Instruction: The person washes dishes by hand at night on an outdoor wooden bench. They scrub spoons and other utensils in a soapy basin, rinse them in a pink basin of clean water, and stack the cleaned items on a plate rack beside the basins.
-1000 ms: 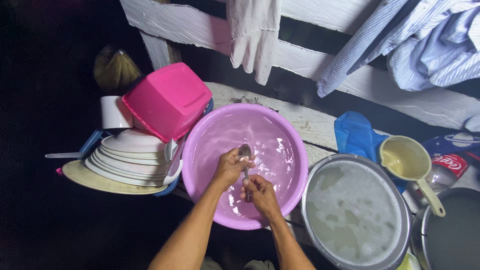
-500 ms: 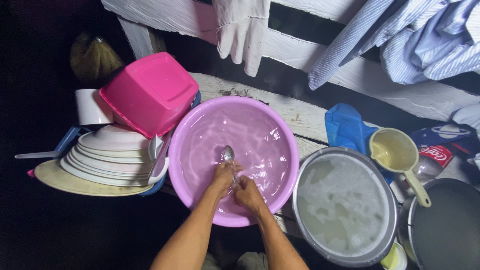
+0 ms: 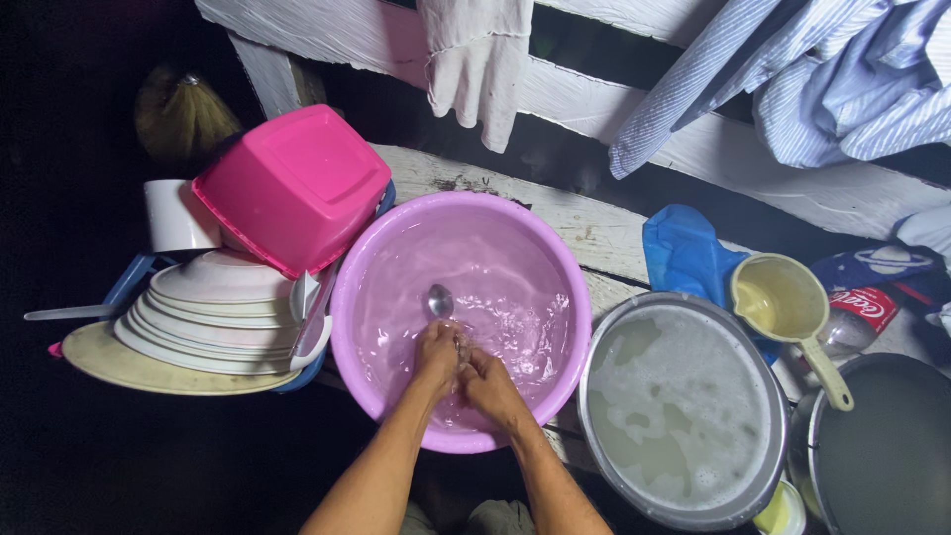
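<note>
Both my hands are down in the water of a purple plastic basin (image 3: pixel 376 260). My left hand (image 3: pixel 438 353) grips the handle of a metal spoon (image 3: pixel 439 300), whose bowl sticks out of the water just beyond my fingers. My right hand (image 3: pixel 489 382) presses against the left one from the right, its fingers closed around the same handle. The water ripples around both hands.
Left of the basin, an upturned pink tub (image 3: pixel 291 186) rests above a stack of white plates (image 3: pixel 208 317) and a white mug (image 3: pixel 178 215). To the right stand a metal pot of soapy water (image 3: pixel 684 406), a yellow scoop (image 3: pixel 788 302), a blue cloth (image 3: pixel 684 248) and a dark pan (image 3: pixel 887 446).
My hands have moved slightly lower in the basin and closer together around the spoon. The view has shifted a little, so the basin sits further left.
</note>
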`<action>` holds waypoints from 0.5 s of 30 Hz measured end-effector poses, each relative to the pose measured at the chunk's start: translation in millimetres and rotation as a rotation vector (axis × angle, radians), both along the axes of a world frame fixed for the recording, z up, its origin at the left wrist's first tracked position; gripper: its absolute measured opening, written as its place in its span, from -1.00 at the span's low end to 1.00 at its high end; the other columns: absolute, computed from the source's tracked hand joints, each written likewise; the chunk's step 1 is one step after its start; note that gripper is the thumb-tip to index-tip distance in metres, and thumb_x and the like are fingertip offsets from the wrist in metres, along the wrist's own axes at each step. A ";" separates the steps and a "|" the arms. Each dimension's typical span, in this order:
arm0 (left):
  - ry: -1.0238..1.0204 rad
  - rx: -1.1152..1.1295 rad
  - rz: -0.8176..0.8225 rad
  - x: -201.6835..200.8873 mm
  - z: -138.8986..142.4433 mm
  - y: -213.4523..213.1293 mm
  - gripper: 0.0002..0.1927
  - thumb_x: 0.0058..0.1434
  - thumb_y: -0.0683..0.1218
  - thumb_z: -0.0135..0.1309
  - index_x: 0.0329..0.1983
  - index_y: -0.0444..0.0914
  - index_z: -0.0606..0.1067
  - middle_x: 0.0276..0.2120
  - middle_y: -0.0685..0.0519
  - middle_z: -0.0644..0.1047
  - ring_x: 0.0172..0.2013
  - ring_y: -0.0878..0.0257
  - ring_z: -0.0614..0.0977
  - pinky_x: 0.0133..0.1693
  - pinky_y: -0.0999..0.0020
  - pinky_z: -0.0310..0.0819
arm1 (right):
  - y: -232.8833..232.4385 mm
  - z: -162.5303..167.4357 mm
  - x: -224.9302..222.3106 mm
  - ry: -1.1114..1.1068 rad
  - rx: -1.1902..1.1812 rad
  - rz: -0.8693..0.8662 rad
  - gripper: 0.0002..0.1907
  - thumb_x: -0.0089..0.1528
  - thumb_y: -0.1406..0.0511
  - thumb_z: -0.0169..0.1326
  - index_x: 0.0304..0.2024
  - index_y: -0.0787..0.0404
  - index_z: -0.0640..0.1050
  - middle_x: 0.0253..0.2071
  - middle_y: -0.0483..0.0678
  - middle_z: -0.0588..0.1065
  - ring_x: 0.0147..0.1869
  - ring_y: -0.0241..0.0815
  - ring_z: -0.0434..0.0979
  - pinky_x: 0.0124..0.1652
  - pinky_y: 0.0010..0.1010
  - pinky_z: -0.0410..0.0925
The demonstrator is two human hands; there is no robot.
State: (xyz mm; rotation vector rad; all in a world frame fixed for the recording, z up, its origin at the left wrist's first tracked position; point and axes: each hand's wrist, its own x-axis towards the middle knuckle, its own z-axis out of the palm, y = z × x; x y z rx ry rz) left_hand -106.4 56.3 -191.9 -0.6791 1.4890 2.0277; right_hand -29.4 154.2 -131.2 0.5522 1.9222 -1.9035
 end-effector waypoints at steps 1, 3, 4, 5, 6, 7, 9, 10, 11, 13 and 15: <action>0.071 0.008 0.021 0.4 1.2 0.1 -0.80 0.44 -0.09 -0.15 -0.14 -0.29 0.46 -0.45 0.02 0.46 -0.53 0.30 0.44 -0.55 0.36 0.33 | 0.0 1.7 0.4 -0.010 -0.006 0.009 -0.83 0.34 0.40 -0.10 -0.17 0.35 0.52 -0.48 -0.05 0.51 -0.45 -0.25 0.53 -0.38 -0.39 0.45; 0.160 -0.069 0.026 2.0 4.8 -2.3 -0.69 0.48 -0.01 -0.11 -0.28 -0.34 0.45 -0.55 0.05 0.40 -0.58 0.31 0.39 -0.56 0.36 0.30 | -3.1 6.2 1.5 0.046 0.106 -0.015 -0.85 0.28 0.40 0.01 -0.22 0.38 0.56 -0.41 -0.04 0.56 -0.35 -0.29 0.56 -0.28 -0.43 0.45; 0.178 -0.150 0.010 2.9 7.5 -4.4 -0.60 0.49 0.05 -0.09 -0.34 -0.35 0.44 -0.59 0.06 0.39 -0.60 0.31 0.39 -0.56 0.35 0.30 | -4.5 9.2 0.6 0.076 0.165 -0.026 -0.86 0.26 0.40 0.06 -0.25 0.39 0.58 -0.38 -0.03 0.59 -0.31 -0.30 0.57 -0.23 -0.45 0.45; 0.195 -0.230 -0.008 3.7 10.9 -5.6 -0.51 0.51 0.10 -0.07 -0.40 -0.36 0.43 -0.63 0.07 0.37 -0.61 0.31 0.38 -0.55 0.35 0.30 | -4.7 12.9 -0.5 0.057 0.200 -0.073 -0.86 0.23 0.38 0.09 -0.24 0.38 0.59 -0.36 -0.02 0.60 -0.29 -0.28 0.57 -0.20 -0.43 0.44; 0.185 -0.202 -0.028 4.3 14.6 -7.2 -0.50 0.50 0.12 -0.06 -0.40 -0.36 0.44 -0.63 0.08 0.39 -0.61 0.31 0.41 -0.54 0.37 0.31 | -5.1 16.7 -1.5 0.037 0.233 -0.120 -0.84 0.20 0.37 0.12 -0.23 0.36 0.60 -0.34 -0.01 0.61 -0.27 -0.25 0.58 -0.18 -0.42 0.42; 0.176 -0.176 -0.046 4.9 18.8 -10.7 -0.49 0.49 0.14 -0.05 -0.41 -0.36 0.45 -0.64 0.10 0.41 -0.61 0.32 0.43 -0.53 0.38 0.33 | -7.2 20.0 -2.8 0.018 0.262 -0.164 -0.83 0.17 0.36 0.15 -0.23 0.35 0.61 -0.33 0.00 0.62 -0.25 -0.22 0.58 -0.15 -0.41 0.41; 0.158 -0.101 -0.072 5.6 27.9 -15.5 -0.52 0.46 0.14 -0.05 -0.39 -0.34 0.47 -0.63 0.10 0.47 -0.59 0.32 0.48 -0.50 0.39 0.38 | -6.7 26.9 -6.7 0.119 0.141 -0.253 -0.79 0.19 0.34 0.12 -0.17 0.34 0.60 -0.29 -0.01 0.63 -0.19 -0.23 0.60 -0.11 -0.40 0.41; 0.147 -0.053 -0.079 8.5 32.7 -16.4 -0.57 0.44 0.12 -0.05 -0.36 -0.32 0.48 -0.61 0.09 0.50 -0.58 0.32 0.50 -0.48 0.40 0.41 | -4.7 29.9 -7.5 0.168 0.080 -0.298 -0.77 0.20 0.33 0.10 -0.14 0.33 0.59 -0.27 -0.02 0.64 -0.16 -0.23 0.61 -0.08 -0.40 0.41; 0.138 -0.005 -0.085 10.0 37.6 -16.3 -0.61 0.42 0.10 -0.06 -0.34 -0.30 0.49 -0.60 0.08 0.53 -0.57 0.31 0.52 -0.46 0.41 0.45 | -2.3 32.1 -7.9 0.172 0.074 -0.336 -0.74 0.21 0.30 0.09 -0.09 0.30 0.57 -0.26 -0.03 0.64 -0.14 -0.24 0.60 -0.07 -0.41 0.40; 0.236 -0.092 -0.200 11.7 47.6 -15.6 -0.64 0.42 0.09 -0.08 -0.28 -0.26 0.52 -0.56 0.15 0.52 -0.54 0.38 0.52 -0.47 0.41 0.44 | 2.4 33.6 -6.7 0.174 0.061 -0.412 -0.68 0.23 0.23 0.09 0.00 0.22 0.54 -0.23 -0.05 0.65 -0.10 -0.26 0.60 -0.03 -0.44 0.38; 0.329 -0.122 -0.309 15.8 57.7 -13.4 -0.69 0.41 0.07 -0.11 -0.21 -0.22 0.54 -0.54 0.18 0.50 -0.53 0.40 0.52 -0.47 0.41 0.47 | 4.1 30.0 -4.9 0.252 0.045 -0.441 -0.64 0.24 0.17 0.12 0.02 0.22 0.54 -0.20 -0.10 0.62 -0.10 -0.32 0.59 -0.06 -0.49 0.39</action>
